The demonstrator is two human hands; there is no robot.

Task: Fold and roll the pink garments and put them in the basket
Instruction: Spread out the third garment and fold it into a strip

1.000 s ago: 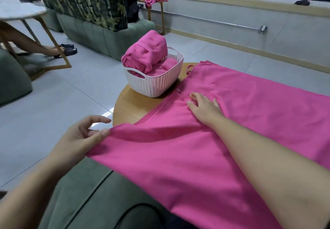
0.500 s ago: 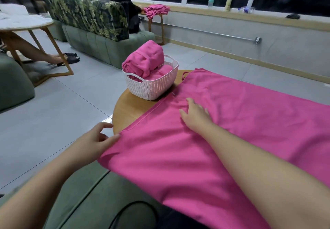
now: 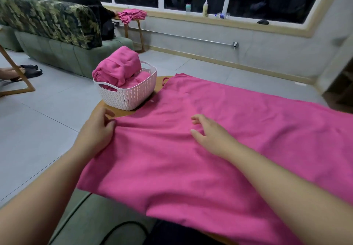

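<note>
From the head view, you had a pink garment [image 3: 219, 149] spread flat over the round wooden bench [image 3: 99, 111], its near edge hanging off toward your lap. Your left hand [image 3: 97, 132] sat at the garment's left edge, its fingers [image 3: 110, 125] curled and pinching a small bunch of the fabric, with creases running from that spot toward the middle. Your right hand [image 3: 208, 136] lay on the middle of the garment, palm down, fingers loosely spread and lightly bent, pinching nothing. Just beyond your left hand, the white woven basket [image 3: 129, 95] stood on the bench's far left part, touching the garment's edge or very nearly so. A rolled pink garment [image 3: 116, 69] lay across the top of the basket, rising above its rim, with more pink fabric [image 3: 139, 80] under it. Farther back, another pink pile [image 3: 131, 15] rested on a small stool beside the green sofa [image 3: 57, 53].
</note>
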